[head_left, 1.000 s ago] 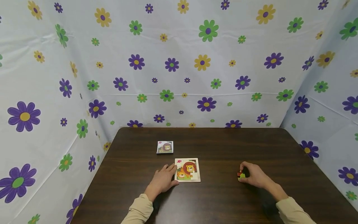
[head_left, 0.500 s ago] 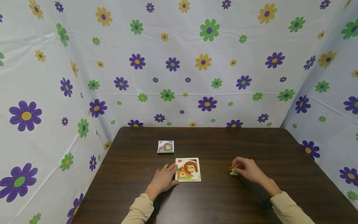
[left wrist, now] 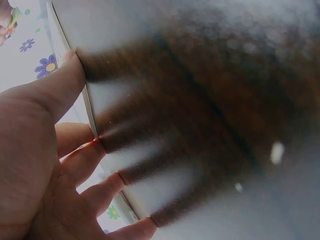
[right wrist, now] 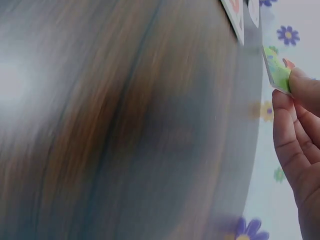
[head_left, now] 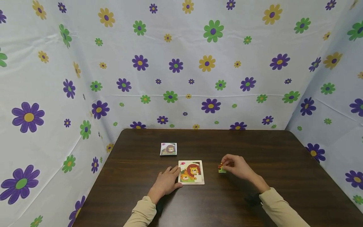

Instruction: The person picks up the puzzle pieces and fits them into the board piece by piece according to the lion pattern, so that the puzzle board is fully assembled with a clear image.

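Note:
In the head view, a square wooden puzzle board [head_left: 203, 182] with a lion picture lies on the table, a pale gap at its lower right. My left hand [head_left: 165, 182] rests along the board's left side, fingers spread and thumb near the lower left corner. The left wrist view shows these fingers [left wrist: 102, 194] fairly straight, tips down at the surface. To the right of the board, my right hand [head_left: 240, 167] pinches a green and red puzzle piece [head_left: 221, 169] between thumb and fingers. That piece [right wrist: 276, 70] appears raised and tilted in the right wrist view.
Behind the board lies a small picture card [head_left: 168, 149] with the same lion scene. The dark wooden table [head_left: 130, 167] has rounded far corners. Flower-patterned white cloth [head_left: 193, 72] hangs behind it and at both sides.
My right hand has carried the puzzle piece leftward and slightly away from me, closer to the board. The left hand and the board stay in place, while the view shifts slightly.

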`<action>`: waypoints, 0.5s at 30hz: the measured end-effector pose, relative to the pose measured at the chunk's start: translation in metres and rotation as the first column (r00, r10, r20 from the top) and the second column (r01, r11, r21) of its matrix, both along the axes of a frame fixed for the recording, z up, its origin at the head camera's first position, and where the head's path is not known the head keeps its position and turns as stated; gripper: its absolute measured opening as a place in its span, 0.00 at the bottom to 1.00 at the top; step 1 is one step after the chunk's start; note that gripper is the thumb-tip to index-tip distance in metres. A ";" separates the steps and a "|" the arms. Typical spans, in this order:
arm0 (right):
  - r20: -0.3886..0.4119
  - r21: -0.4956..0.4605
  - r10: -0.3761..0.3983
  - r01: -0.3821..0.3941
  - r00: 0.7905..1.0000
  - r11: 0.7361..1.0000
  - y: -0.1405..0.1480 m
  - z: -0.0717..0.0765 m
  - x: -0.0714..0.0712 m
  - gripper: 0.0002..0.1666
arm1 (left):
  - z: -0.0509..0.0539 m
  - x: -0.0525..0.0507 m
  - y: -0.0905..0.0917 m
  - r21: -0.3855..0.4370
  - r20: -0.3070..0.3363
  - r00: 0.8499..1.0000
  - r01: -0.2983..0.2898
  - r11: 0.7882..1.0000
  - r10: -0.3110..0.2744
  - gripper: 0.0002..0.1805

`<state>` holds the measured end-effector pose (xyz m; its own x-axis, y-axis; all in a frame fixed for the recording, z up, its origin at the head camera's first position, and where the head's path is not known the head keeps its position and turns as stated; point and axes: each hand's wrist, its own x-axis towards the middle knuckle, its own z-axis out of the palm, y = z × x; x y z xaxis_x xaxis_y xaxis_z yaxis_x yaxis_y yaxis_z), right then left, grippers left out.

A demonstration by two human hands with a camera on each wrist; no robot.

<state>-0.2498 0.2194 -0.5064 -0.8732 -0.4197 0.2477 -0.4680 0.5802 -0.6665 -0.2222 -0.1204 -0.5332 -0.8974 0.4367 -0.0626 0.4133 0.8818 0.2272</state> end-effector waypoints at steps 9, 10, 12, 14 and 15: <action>0.070 -0.033 0.089 -0.087 0.994 0.996 -0.044 -0.006 -0.007 0.09 | 0.000 0.000 0.000 -0.015 -0.011 1.000 0.003 1.000 -0.003 0.39; 0.076 -0.033 0.098 -0.095 0.992 0.995 -0.049 -0.007 -0.008 0.08 | 0.001 -0.001 0.000 -0.017 -0.013 1.000 0.004 1.000 -0.004 0.39; 0.092 -0.033 0.101 -0.098 0.991 0.995 -0.058 -0.009 -0.009 0.08 | 0.001 -0.001 0.000 -0.020 -0.015 1.000 0.005 1.000 -0.005 0.39; 0.114 -0.030 0.099 -0.096 0.988 0.995 -0.066 -0.012 -0.009 0.08 | 0.002 -0.001 0.001 -0.020 -0.012 1.000 0.006 1.000 -0.006 0.38; 0.123 -0.027 0.098 -0.095 0.988 0.995 -0.071 -0.014 -0.008 0.08 | 0.002 0.000 0.001 -0.020 -0.010 1.000 0.006 1.000 -0.006 0.38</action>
